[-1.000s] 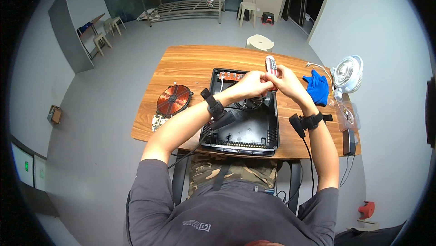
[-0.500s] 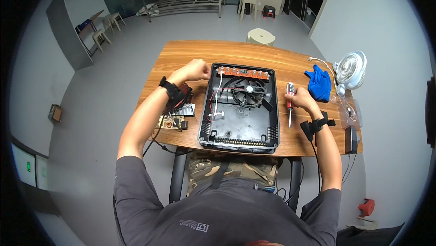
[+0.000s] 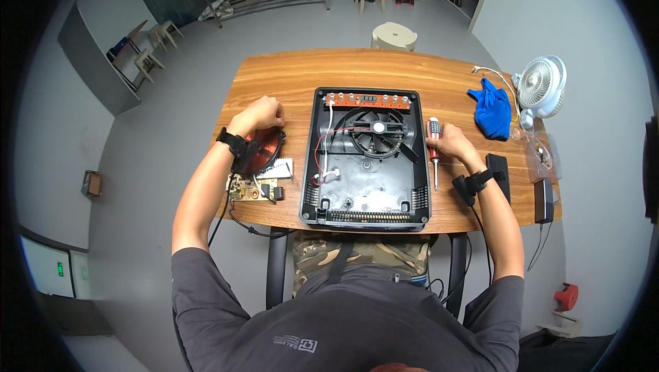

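Note:
An open black induction cooker housing (image 3: 371, 183) lies on the table in front of me. Inside it are a black fan (image 3: 378, 133) and an orange button board (image 3: 367, 101) with white and red wires. My right hand (image 3: 451, 141) grips a red-and-white screwdriver (image 3: 434, 132) beside the housing's right side, blade toward me. Left of the housing, my left hand (image 3: 265, 112) has its fingers curled at the far edge of a round copper coil (image 3: 264, 156); what they hold, if anything, is hidden. Nearer me lies a circuit board (image 3: 250, 190) with a pale heat sink (image 3: 278, 168).
On the wooden table (image 3: 288, 70), a blue cloth (image 3: 493, 111) and a small white fan (image 3: 541, 87) lie to the right. A black slab (image 3: 499, 176) is beyond my right wrist, with a dark box (image 3: 544, 200) near the edge. A beige stool (image 3: 394, 36) stands behind the table.
My left hand has moved left, from the housing's upper left edge to the coil. My right hand still holds the screwdriver beside the housing. The whole view has shifted slightly.

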The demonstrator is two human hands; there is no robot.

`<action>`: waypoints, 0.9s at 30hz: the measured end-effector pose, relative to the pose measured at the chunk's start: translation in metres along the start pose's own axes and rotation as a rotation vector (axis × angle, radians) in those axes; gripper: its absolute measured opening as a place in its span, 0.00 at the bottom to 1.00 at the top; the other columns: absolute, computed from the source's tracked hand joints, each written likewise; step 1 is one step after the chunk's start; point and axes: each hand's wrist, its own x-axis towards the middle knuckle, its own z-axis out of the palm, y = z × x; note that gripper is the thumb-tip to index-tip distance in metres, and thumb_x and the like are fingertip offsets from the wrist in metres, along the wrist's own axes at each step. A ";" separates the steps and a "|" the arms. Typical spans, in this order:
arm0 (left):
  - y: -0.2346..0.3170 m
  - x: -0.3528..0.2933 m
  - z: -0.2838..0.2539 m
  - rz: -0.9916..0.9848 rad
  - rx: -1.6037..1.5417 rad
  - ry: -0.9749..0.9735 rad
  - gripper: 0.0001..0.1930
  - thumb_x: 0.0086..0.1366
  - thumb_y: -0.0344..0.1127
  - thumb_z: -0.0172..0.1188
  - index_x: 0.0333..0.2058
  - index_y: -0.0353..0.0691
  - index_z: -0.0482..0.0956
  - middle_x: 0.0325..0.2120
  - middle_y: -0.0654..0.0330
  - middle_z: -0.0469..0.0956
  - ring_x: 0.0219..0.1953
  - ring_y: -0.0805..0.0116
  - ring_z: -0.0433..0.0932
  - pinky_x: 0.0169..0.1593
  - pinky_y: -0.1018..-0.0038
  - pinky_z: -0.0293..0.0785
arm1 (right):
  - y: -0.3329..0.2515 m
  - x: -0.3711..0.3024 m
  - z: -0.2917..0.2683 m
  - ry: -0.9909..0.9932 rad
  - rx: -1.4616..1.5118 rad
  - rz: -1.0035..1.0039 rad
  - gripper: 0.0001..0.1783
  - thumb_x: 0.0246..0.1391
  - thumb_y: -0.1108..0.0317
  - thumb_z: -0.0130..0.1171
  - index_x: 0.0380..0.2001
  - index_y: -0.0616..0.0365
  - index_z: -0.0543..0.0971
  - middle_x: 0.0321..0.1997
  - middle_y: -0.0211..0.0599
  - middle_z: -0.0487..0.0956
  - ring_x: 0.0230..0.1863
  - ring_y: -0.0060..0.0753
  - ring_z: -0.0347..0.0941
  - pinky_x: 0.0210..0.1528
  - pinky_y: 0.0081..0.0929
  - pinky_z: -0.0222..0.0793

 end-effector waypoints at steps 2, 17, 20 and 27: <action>-0.005 -0.004 0.001 0.005 0.006 -0.023 0.09 0.56 0.37 0.68 0.33 0.38 0.87 0.29 0.50 0.85 0.34 0.53 0.84 0.41 0.63 0.79 | -0.009 -0.002 -0.003 -0.022 -0.021 -0.001 0.28 0.45 0.51 0.75 0.37 0.68 0.81 0.38 0.63 0.83 0.46 0.58 0.82 0.49 0.44 0.76; -0.024 -0.018 0.006 -0.023 -0.076 -0.055 0.08 0.57 0.34 0.66 0.33 0.36 0.86 0.29 0.47 0.84 0.33 0.54 0.84 0.39 0.63 0.78 | -0.017 0.000 -0.019 -0.089 0.072 0.063 0.34 0.53 0.46 0.69 0.44 0.72 0.78 0.41 0.65 0.82 0.49 0.60 0.80 0.51 0.42 0.75; -0.023 -0.021 0.007 -0.007 -0.091 -0.023 0.08 0.57 0.34 0.67 0.33 0.37 0.86 0.29 0.48 0.84 0.32 0.53 0.84 0.39 0.63 0.78 | -0.010 0.004 -0.015 0.053 0.042 0.031 0.35 0.53 0.47 0.68 0.47 0.73 0.77 0.43 0.67 0.81 0.49 0.61 0.80 0.52 0.43 0.75; 0.000 -0.013 0.005 -0.012 -0.014 -0.039 0.08 0.53 0.37 0.71 0.30 0.41 0.87 0.29 0.50 0.85 0.35 0.51 0.84 0.41 0.60 0.79 | -0.035 -0.012 -0.035 0.262 -0.048 -0.128 0.27 0.58 0.53 0.66 0.43 0.72 0.77 0.34 0.62 0.82 0.43 0.62 0.80 0.47 0.47 0.75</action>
